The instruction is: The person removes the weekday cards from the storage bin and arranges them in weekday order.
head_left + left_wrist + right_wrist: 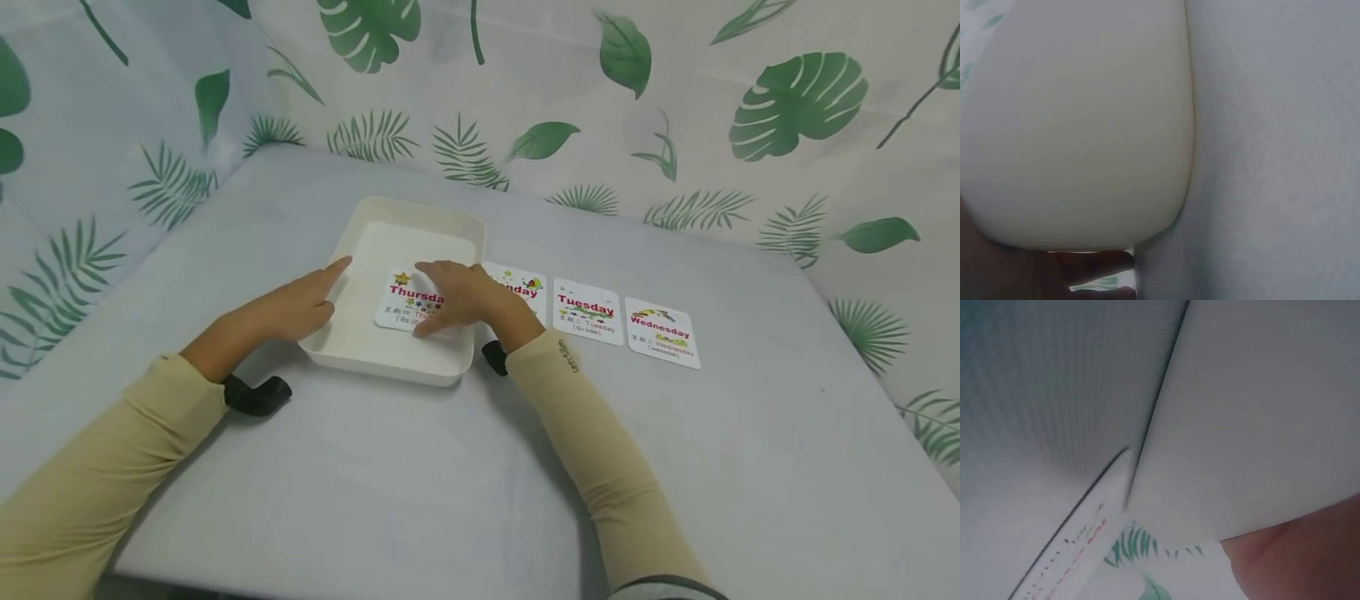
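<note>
White stock makes the Thursday card (408, 312) look light, thin and fairly stiff, probably smooth enough to slide and apt to crease if squeezed hard; its opposite edges seem the best hold. It lies in the tray (386, 369), nearer the right wall than the left, about midway between the far and near walls. The right hand (468, 293) covers its right part, forefinger by the card's far edge and thumb by its near edge, apart; I cannot tell whether they grip it. The left hand (281, 308), fingers loosely extended, lies at the tray's left rim.
</note>
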A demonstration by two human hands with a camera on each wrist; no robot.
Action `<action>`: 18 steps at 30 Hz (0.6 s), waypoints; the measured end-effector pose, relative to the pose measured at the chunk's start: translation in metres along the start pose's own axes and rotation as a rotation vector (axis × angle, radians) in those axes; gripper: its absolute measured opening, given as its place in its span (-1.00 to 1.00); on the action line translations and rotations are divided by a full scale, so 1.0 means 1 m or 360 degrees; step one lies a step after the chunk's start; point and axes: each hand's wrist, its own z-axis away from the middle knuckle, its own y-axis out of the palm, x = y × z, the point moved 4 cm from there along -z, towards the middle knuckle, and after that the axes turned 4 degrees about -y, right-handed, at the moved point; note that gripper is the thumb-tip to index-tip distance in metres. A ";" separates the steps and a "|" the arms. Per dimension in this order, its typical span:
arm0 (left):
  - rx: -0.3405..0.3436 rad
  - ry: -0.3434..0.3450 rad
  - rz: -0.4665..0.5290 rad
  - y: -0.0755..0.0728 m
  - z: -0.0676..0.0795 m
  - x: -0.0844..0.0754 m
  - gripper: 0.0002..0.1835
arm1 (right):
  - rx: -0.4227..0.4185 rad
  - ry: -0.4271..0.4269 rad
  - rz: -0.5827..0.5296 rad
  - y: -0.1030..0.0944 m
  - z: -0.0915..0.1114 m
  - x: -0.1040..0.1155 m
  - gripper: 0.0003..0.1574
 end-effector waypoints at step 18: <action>-0.0024 0.0010 0.0008 -0.002 0.004 -0.004 -0.28 | -0.0088 -0.0090 0.0174 -0.005 0.005 0.003 0.01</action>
